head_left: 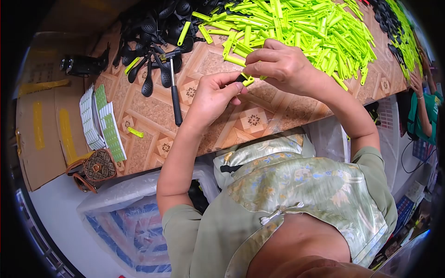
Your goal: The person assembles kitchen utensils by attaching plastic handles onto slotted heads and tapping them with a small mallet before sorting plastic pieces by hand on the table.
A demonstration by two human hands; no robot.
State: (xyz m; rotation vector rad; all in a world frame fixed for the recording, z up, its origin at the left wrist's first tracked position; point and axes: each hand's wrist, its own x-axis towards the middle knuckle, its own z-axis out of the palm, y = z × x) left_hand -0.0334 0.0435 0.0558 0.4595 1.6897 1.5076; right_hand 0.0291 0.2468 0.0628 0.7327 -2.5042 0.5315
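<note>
Over the table's front half, my left hand [214,98] is closed, thumb and fingers pinching a small black piece [241,78] whose far part is hidden in the grip. Close against it, my right hand [283,65] pinches a lime-green plastic handle [249,82], and the two parts meet between my fingertips. Just beyond both hands spreads a large heap of lime-green handles [306,28]. To the left of my left hand lies a hammer [175,92] with a black grip.
Black slotted spoons and ladles [148,28] pile up at the back left. One loose green handle [135,132] lies near printed sheets [104,120] and a small patterned bag [99,166]. A cardboard box [41,111] borders the left; another person's arm [419,99] shows far right.
</note>
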